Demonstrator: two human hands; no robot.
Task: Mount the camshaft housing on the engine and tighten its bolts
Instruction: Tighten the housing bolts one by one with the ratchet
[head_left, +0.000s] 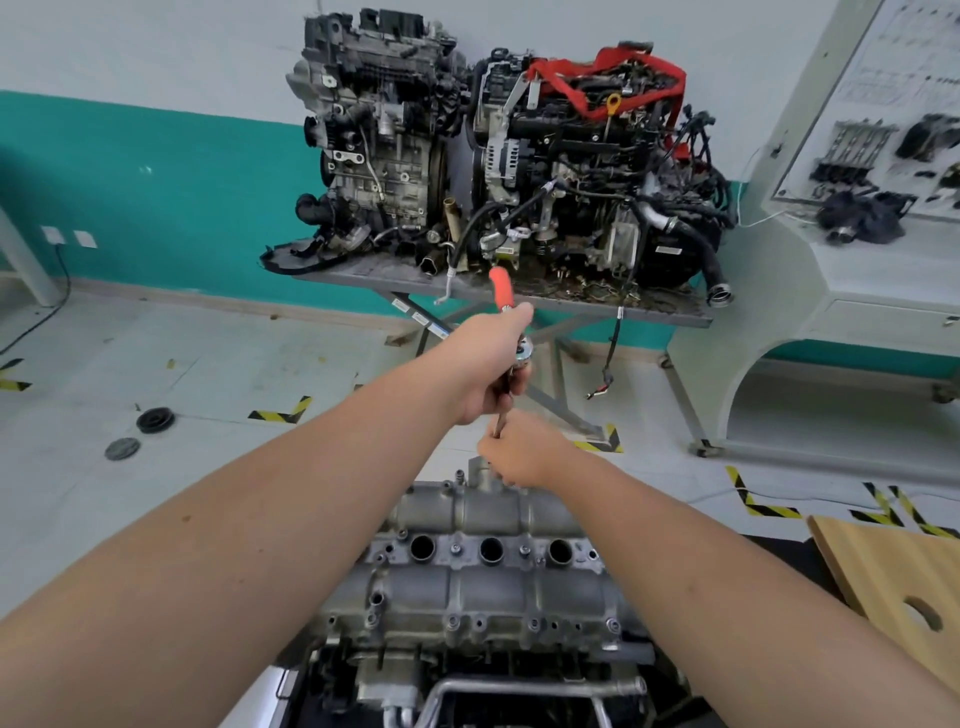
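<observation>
The grey aluminium camshaft housing (483, 551) lies on top of the engine (467, 670) in front of me, with three round plug holes along its middle and bolts along its edges. My left hand (493, 364) grips a ratchet wrench (503, 291) with an orange handle, held above the housing's far end. A dark extension bar (500, 422) runs down from the ratchet head. My right hand (519, 457) pinches the lower part of that bar, just over the far edge of the housing. The bar's tip is hidden behind my right hand.
Two complete engines (498, 156) stand on a grey metal table (363, 273) against the teal wall. A white display cabinet (831, 260) with parts is at the right. A wooden board (904, 582) lies near right. Two round black discs (155, 420) lie on the floor at left.
</observation>
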